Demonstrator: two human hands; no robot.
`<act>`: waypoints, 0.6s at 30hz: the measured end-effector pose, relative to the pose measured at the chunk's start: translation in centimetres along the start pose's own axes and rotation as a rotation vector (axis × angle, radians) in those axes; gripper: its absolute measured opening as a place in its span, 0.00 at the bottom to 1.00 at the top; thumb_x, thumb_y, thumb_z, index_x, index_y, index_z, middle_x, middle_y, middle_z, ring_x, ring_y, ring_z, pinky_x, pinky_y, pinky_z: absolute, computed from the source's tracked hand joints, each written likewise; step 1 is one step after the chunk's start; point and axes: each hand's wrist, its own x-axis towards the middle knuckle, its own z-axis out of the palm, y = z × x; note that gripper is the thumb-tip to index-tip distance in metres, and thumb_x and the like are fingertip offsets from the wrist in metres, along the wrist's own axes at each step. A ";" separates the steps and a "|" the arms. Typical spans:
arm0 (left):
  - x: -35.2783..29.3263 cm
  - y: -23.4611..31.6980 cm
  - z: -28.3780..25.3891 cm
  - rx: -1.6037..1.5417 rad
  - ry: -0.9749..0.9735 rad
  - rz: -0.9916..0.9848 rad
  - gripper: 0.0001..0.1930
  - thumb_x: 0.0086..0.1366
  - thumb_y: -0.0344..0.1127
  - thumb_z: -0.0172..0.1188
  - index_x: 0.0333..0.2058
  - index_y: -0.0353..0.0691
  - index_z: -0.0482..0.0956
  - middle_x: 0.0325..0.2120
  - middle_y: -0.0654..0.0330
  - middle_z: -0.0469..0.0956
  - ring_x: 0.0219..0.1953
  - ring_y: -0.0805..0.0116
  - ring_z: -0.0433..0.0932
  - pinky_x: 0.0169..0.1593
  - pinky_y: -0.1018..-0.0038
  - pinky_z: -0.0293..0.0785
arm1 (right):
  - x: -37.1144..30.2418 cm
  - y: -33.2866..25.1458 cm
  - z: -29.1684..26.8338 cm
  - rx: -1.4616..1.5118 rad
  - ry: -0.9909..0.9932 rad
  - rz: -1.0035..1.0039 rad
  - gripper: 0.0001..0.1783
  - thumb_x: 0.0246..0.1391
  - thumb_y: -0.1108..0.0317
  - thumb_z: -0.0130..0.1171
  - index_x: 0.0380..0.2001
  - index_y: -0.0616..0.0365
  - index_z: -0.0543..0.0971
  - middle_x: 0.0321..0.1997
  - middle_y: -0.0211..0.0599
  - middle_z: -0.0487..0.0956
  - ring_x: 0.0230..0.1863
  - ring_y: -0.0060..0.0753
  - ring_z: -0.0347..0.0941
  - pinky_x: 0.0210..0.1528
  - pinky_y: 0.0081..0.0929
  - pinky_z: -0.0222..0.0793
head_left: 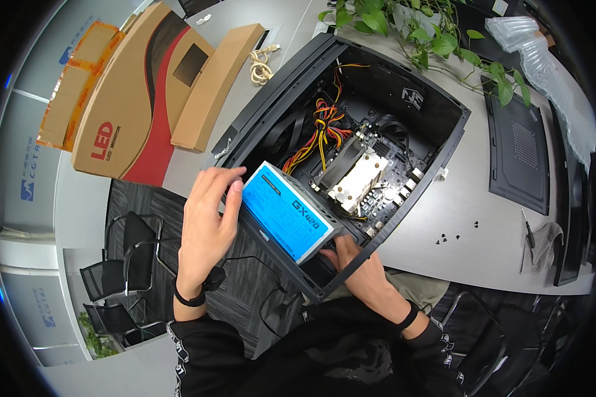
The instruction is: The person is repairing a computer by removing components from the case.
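A power supply (286,210) with a bright blue label sits, label up, at the near left side of an open black computer case (437,83). My left hand (207,215) is at its left end, fingers stretched out over the case's edge and thumb beside the label's corner. My right hand (362,268) reaches in at the near corner, beside the power supply's right end. The case's frame partly hides its fingers, so their grip is unclear. Farther in lie a bundle of red, yellow and black cables (328,122) and a motherboard (394,173) with a CPU cooler (359,178).
Several small screws (457,237), a screwdriver (528,228) and a grey cloth (544,246) lie right of the case. Beyond them is a black side panel (520,149). A monitor carton (136,99) and a beige cable (261,66) are left; a leafy plant (437,40) overhangs the back.
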 end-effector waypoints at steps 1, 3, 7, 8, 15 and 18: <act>0.0 -0.1 0.2 0.001 -0.001 0.006 0.12 0.74 0.33 0.57 0.49 0.32 0.83 0.41 0.49 0.82 0.44 0.53 0.81 0.49 0.62 0.75 | -0.1 0.1 0.1 -0.001 0.005 0.004 0.19 0.65 0.54 0.63 0.32 0.59 0.74 0.28 0.35 0.70 0.23 0.34 0.74 0.19 0.30 0.69; -0.3 -0.1 1.0 0.041 0.013 0.024 0.11 0.73 0.33 0.59 0.45 0.32 0.85 0.36 0.52 0.80 0.39 0.55 0.78 0.45 0.63 0.73 | -0.3 0.4 0.5 -0.016 0.009 -0.030 0.18 0.65 0.55 0.63 0.32 0.59 0.73 0.28 0.34 0.70 0.25 0.32 0.73 0.20 0.29 0.70; -0.7 0.4 1.2 -0.036 0.008 -0.096 0.12 0.72 0.33 0.60 0.47 0.34 0.87 0.31 0.56 0.76 0.35 0.59 0.75 0.43 0.67 0.71 | -0.3 0.5 0.6 -0.045 0.012 -0.059 0.18 0.66 0.55 0.62 0.31 0.59 0.73 0.28 0.34 0.70 0.26 0.31 0.73 0.21 0.28 0.71; -0.8 0.1 1.4 -0.035 0.011 -0.092 0.12 0.72 0.33 0.60 0.47 0.34 0.87 0.31 0.56 0.76 0.35 0.59 0.75 0.43 0.67 0.71 | -0.3 0.6 0.8 -0.028 0.016 -0.064 0.18 0.66 0.55 0.62 0.31 0.59 0.73 0.28 0.34 0.69 0.26 0.31 0.73 0.21 0.28 0.71; -1.2 -0.8 3.0 -0.234 0.141 -0.099 0.13 0.70 0.26 0.59 0.49 0.31 0.86 0.32 0.59 0.77 0.37 0.70 0.76 0.45 0.75 0.70 | -0.3 0.8 0.8 0.009 0.027 -0.095 0.19 0.66 0.55 0.61 0.31 0.61 0.74 0.28 0.35 0.70 0.26 0.32 0.74 0.21 0.29 0.71; -1.5 -1.1 3.2 -0.262 0.146 -0.083 0.16 0.63 0.21 0.62 0.49 0.34 0.87 0.32 0.59 0.76 0.38 0.69 0.74 0.47 0.74 0.71 | -0.5 0.9 1.1 0.039 -0.015 -0.076 0.19 0.66 0.55 0.61 0.32 0.63 0.75 0.29 0.36 0.72 0.26 0.34 0.75 0.21 0.29 0.72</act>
